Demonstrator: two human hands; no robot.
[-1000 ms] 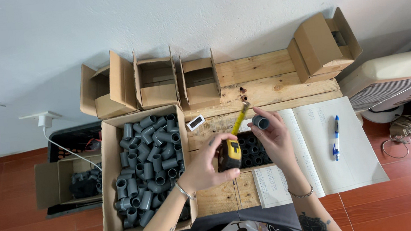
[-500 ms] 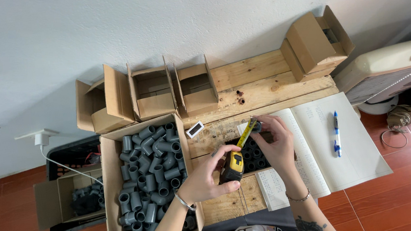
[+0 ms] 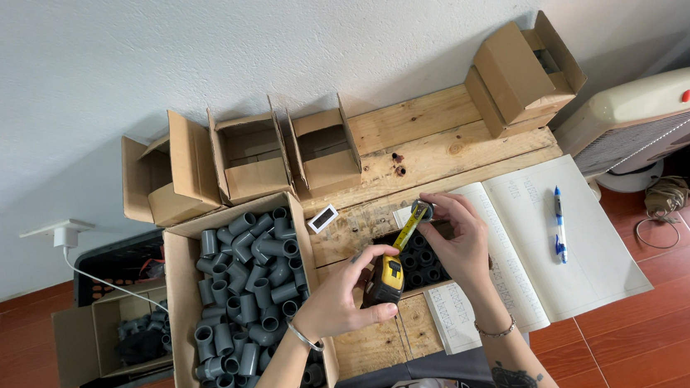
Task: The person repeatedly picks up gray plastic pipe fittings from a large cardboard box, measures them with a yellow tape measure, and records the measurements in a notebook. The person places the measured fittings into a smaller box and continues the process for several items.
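One grey pipe fitting is pinched between the fingertips of the right hand, held above the middle of the wooden counter. Against its round end lies the yellow blade of a tape measure, whose yellow-and-black case sits in the left hand; that grip is closed around the case, thumb along its near side. The blade runs up and to the right from the case to the fitting. Directly beneath both hands lies a small black tray of fittings, their open ends facing up. Just right of the tray an open notebook rests on the counter, with a blue pen lying on its right page. Left of the hands a large cardboard box is heaped with grey fittings. A small white rectangular device lies near the box's upper right corner. Three small open cartons stand along the far edge, and a fourth carton sits well apart at the far right. On the red tiled floor stand a beige fan and another carton.
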